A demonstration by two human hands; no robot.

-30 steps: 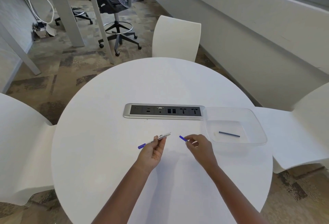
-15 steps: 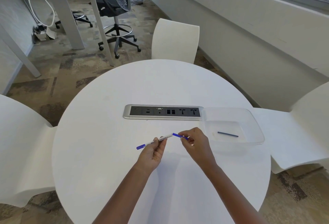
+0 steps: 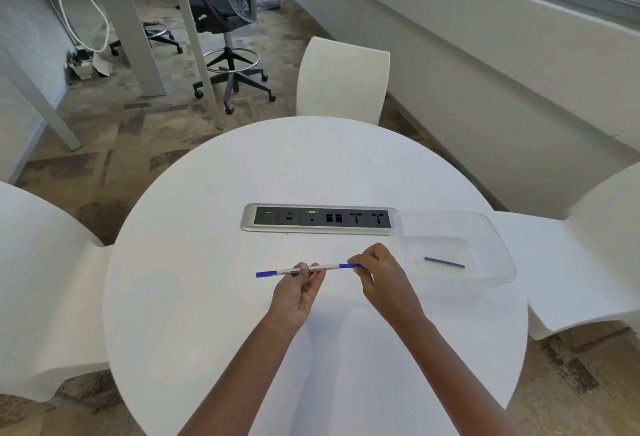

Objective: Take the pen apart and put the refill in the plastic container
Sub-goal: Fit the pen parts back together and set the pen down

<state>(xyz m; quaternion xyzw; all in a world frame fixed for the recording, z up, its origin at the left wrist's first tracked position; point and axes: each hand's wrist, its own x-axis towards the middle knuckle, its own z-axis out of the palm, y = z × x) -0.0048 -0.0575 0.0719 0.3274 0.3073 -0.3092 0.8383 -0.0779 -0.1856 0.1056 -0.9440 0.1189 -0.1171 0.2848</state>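
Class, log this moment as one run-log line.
left hand grips white-barrelled blue pen | right hand pinches blue end piece | dark thin refill in clear plastic container

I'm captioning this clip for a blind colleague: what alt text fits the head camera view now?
Two hands hold a white pen with blue ends over a white table: the left hand grips the barrel, the right hand pinches one blue end. To the right, a clear plastic container holds a dark refill; a socket strip lies behind.
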